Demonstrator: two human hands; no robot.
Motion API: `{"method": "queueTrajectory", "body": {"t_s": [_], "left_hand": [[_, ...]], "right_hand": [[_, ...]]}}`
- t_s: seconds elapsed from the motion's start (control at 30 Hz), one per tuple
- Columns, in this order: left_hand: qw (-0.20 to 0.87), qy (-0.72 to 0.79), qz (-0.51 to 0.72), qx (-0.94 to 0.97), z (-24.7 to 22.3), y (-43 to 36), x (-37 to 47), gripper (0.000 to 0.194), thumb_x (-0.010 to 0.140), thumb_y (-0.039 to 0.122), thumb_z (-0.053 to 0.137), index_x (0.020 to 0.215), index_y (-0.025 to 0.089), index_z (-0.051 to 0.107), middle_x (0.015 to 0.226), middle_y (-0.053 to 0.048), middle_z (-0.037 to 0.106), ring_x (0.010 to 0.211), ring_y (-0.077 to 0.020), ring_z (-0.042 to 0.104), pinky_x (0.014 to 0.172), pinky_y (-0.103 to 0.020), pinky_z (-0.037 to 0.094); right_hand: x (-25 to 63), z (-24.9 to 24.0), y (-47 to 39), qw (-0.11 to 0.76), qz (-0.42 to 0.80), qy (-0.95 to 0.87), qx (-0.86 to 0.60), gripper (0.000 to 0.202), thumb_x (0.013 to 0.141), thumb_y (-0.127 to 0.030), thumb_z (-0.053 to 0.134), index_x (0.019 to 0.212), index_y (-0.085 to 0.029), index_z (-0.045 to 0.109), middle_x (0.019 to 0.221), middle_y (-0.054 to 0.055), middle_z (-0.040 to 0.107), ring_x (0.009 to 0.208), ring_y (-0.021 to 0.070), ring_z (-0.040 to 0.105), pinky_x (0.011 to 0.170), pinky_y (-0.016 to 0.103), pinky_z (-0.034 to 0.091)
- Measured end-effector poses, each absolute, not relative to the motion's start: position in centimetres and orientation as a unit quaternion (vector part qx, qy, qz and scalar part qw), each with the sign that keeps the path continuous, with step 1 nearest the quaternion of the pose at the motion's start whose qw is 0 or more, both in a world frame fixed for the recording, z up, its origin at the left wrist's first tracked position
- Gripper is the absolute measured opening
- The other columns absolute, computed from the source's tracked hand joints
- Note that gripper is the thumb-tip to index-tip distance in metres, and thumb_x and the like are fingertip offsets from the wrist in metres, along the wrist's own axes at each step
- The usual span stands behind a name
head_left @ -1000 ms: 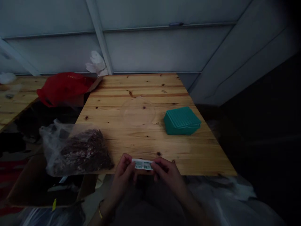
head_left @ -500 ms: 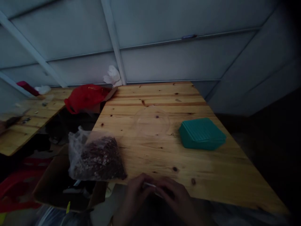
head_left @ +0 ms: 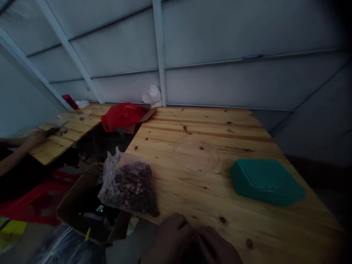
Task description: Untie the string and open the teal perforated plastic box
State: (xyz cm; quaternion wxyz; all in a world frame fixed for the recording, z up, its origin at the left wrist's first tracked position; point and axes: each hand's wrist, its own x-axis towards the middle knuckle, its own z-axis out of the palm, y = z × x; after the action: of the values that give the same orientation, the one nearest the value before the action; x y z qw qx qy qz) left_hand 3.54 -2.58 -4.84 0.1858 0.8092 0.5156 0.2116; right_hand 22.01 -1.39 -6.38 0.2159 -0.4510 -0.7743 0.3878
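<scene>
At the front edge of the wooden table [head_left: 192, 190], my left hand [head_left: 173, 236] and my right hand [head_left: 218, 245] are close together, low in the view. The fingers of both are curled inward. Whatever lies between them is dark and hidden. Left of my hands, a clear plastic bag [head_left: 129, 187] full of small dark brown pieces with shiny spots rests on the table's left edge. A green ribbed plastic box [head_left: 266, 181] stands to the right. Farther back lies a faint, transparent round thing [head_left: 196, 152], flat on the wood.
A cardboard box [head_left: 73, 194] with small lit green dots inside stands below the table's left edge. Beyond it are a red plastic stool [head_left: 41, 198], a red bag [head_left: 123, 115] and a second table [head_left: 52, 148], where another person's hand [head_left: 35, 137] rests. White panels [head_left: 220, 84] rise behind.
The view has swung left, so the tables and boxes sit farther right. A thin whitish thing between my fingers earlier is now out of sight. The other person's arm has come into view.
</scene>
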Motion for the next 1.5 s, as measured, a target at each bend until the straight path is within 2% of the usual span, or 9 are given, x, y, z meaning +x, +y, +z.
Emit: {"method": "queueTrajectory", "body": {"t_s": [0.23,0.5,0.63,0.87,0.93,1.03,1.2,1.33,1.5], "left_hand": [[0.167,0.478,0.172,0.845,-3.2,-1.6,4.2,0.011,0.086,0.028,0.063,0.082,0.017,0.061,0.083,-0.001,0.063,0.076,-0.0129,0.051,0.061,-0.025,0.032],[0.129,0.433,0.142,0.881,-1.9,-1.3,4.1,0.012,0.086,0.031,0.063,0.088,0.020,0.058,0.082,0.003,0.061,0.080,-0.0129,0.048,0.072,-0.029,0.031],[0.133,0.424,0.142,0.885,-1.9,-1.5,4.4,0.013,0.089,0.032,0.059,0.090,0.020,0.057,0.087,0.003,0.062,0.083,-0.0123,0.048,0.078,-0.029,0.030],[0.089,0.409,0.236,0.877,-2.3,-1.1,4.8,0.009,0.090,0.023,0.054,0.083,0.019,0.059,0.079,0.001,0.062,0.077,-0.0130,0.048,0.076,-0.029,0.032],[0.053,0.403,0.312,0.859,-2.1,-0.9,4.8,0.015,0.092,0.019,0.049,0.082,0.018,0.059,0.077,0.000,0.062,0.074,-0.0133,0.048,0.073,-0.029,0.033],[0.050,0.395,0.374,0.838,-1.8,-0.7,4.6,0.009,0.090,0.017,0.054,0.092,0.018,0.063,0.079,-0.001,0.064,0.077,-0.0133,0.052,0.073,-0.029,0.036],[0.011,0.367,0.420,0.830,-2.0,-1.4,3.4,0.024,0.083,0.008,0.063,0.104,0.019,0.066,0.082,-0.003,0.066,0.084,-0.0153,0.056,0.078,-0.032,0.042],[-0.011,0.365,0.411,0.835,-2.2,-2.0,2.8,0.030,0.083,0.006,0.063,0.108,0.021,0.066,0.084,-0.003,0.067,0.087,-0.0161,0.059,0.082,-0.033,0.044],[0.029,0.366,0.390,0.845,-2.2,-2.0,2.6,0.022,0.090,0.013,0.054,0.110,0.017,0.064,0.091,-0.007,0.070,0.094,-0.0179,0.060,0.086,-0.036,0.045]], "right_hand": [[22.3,-6.4,-1.4,0.247,0.367,-0.764,-0.471,0.018,0.088,-0.022,0.046,0.086,-0.024,0.064,0.080,0.003,0.068,0.072,0.0155,0.067,0.066,0.023,0.053],[22.5,-7.1,-1.8,0.263,0.330,-0.764,-0.488,0.013,0.085,-0.025,0.049,0.081,-0.023,0.062,0.073,0.002,0.067,0.063,0.0148,0.064,0.060,0.022,0.051],[23.0,-7.6,-1.9,0.263,0.327,-0.760,-0.497,0.012,0.082,-0.026,0.052,0.080,-0.023,0.063,0.075,0.002,0.068,0.067,0.0161,0.065,0.063,0.023,0.051],[21.9,-5.8,-1.2,0.312,0.324,-0.698,-0.557,0.015,0.072,-0.026,0.052,0.060,-0.019,0.055,0.056,0.000,0.059,0.052,0.0130,0.054,0.050,0.022,0.042],[21.4,-4.5,-0.9,0.354,0.342,-0.679,-0.545,0.015,0.073,-0.023,0.050,0.060,-0.018,0.055,0.053,0.000,0.056,0.050,0.0118,0.051,0.047,0.020,0.040],[21.2,-2.5,-0.7,0.411,0.329,-0.661,-0.534,0.017,0.078,-0.019,0.051,0.061,-0.018,0.055,0.053,-0.002,0.052,0.049,0.0099,0.048,0.045,0.019,0.037],[21.9,0.1,-1.5,0.475,0.279,-0.695,-0.463,0.011,0.088,-0.016,0.056,0.089,-0.019,0.067,0.077,0.002,0.066,0.070,0.0109,0.062,0.063,0.021,0.050],[22.2,0.0,-2.1,0.477,0.227,-0.722,-0.446,0.011,0.088,-0.016,0.057,0.092,-0.021,0.067,0.084,0.003,0.069,0.077,0.0126,0.065,0.069,0.024,0.053],[21.6,-1.4,-2.2,0.473,0.195,-0.738,-0.440,0.012,0.087,-0.013,0.055,0.089,-0.020,0.065,0.081,0.003,0.069,0.073,0.0139,0.065,0.065,0.026,0.053]]}}
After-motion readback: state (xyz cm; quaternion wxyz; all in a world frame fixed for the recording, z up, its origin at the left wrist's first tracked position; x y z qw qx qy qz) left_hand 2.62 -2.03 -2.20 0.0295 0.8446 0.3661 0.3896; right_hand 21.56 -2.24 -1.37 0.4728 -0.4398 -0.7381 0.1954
